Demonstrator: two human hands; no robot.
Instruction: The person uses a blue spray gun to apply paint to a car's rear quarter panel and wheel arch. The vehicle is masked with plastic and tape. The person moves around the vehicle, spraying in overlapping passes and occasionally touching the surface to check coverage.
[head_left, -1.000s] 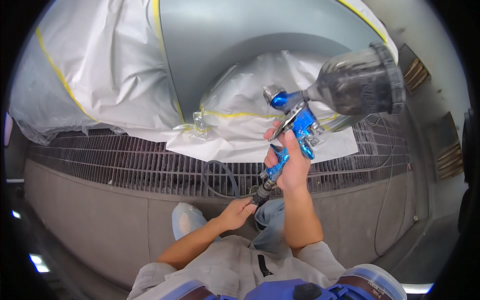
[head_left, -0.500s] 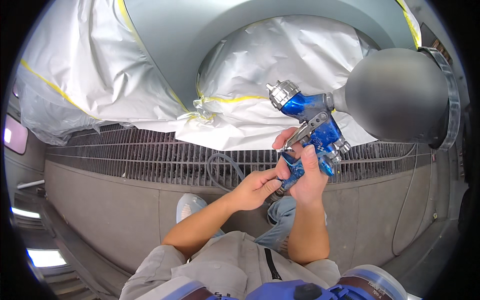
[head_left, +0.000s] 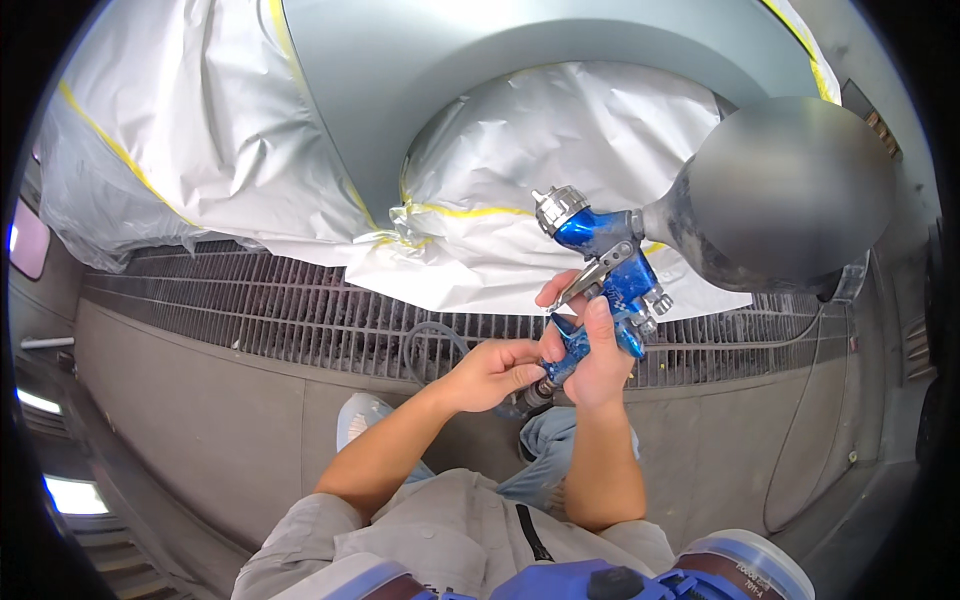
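Observation:
A blue and chrome spray gun (head_left: pixel 625 275) is in my right hand (head_left: pixel 590 360), which is closed round its handle, with a finger raised by the trigger. Its large cup (head_left: pixel 700 220) points to the right, partly blurred out; its silver nozzle (head_left: pixel 563 208) faces left. My left hand (head_left: pixel 490 375) is closed, thumb and fingers pinching the lower end of the handle, just above the hose fitting (head_left: pixel 535 397).
Ahead stands a grey car panel (head_left: pixel 360 80) masked with white sheeting (head_left: pixel 210 130) and yellow tape (head_left: pixel 470 213). Below lie a floor grating (head_left: pixel 280 310), a coiled grey hose (head_left: pixel 410 340) and grey flooring (head_left: pixel 200 400). A blue respirator (head_left: pixel 560 580) shows at the lower edge.
Over the last second my left hand has moved up from the hose fitting onto the handle's lower end. The gun and cup sit lower and further right than a second ago.

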